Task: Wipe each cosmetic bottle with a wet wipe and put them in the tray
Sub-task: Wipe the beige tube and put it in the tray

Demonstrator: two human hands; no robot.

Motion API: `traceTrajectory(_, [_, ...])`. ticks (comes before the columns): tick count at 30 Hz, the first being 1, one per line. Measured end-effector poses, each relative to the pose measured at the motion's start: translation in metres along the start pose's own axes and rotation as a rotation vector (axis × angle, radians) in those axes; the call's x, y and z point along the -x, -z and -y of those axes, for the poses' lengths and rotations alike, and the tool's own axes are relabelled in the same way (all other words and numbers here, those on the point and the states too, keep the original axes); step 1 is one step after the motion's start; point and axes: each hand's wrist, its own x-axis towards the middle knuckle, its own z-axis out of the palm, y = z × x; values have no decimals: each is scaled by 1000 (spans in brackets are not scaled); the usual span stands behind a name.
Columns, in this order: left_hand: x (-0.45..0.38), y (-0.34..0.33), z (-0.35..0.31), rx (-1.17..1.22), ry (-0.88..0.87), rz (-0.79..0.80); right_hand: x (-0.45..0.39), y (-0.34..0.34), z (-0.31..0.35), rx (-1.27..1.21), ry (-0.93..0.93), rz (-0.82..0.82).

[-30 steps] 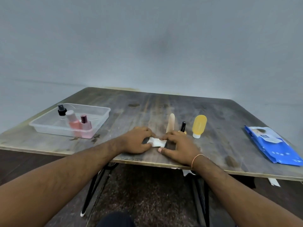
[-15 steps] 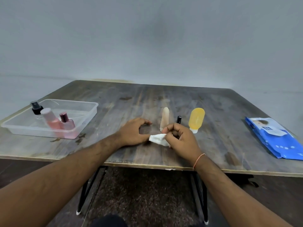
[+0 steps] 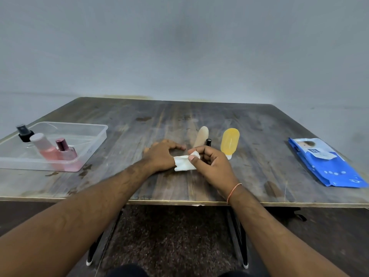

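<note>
The right hand (image 3: 209,164) pinches a white wet wipe (image 3: 184,164) between thumb and curled fingers. The left hand (image 3: 161,154) rests on the table (image 3: 249,176), fingers loosely bent, touching the wipe's left edge. Just beyond the fingers lie a beige tube (image 3: 201,136), a black-capped item (image 3: 208,141) and a yellow bottle (image 3: 230,142). Far left, a clear tray (image 3: 95,140) holds three bottles.

Table (image 3: 139,124) open btwn tray (image 3: 99,136) & hands; 3 bottles (image 3: 229,142) crowd behind hands
</note>
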Motion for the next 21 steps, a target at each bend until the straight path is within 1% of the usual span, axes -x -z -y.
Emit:
traceTrajectory(3, [-9, 3, -5, -9, 5, 79, 2, -1, -1, 42, 1, -16])
traceTrajectory(5, [-16, 4, -9, -3, 4, 129, 2, -1, 0, 24, -7, -21])
traceTrajectory(10, [-30, 1, -24, 29, -87, 261, 3, 0, 2, 25, -4, -61])
traceTrajectory(14, [-40, 2, -42, 6, -104, 331, 4, 0, 4, 26, 3, -78])
traceTrajectory(16, [-44, 1, -51, -16, -125, 342, 4, 0, 4, 35, 14, -86])
traceTrajectory(21, [-61, -7, -48, 91, -62, 320, 3, 0, 3, 53, 26, -91])
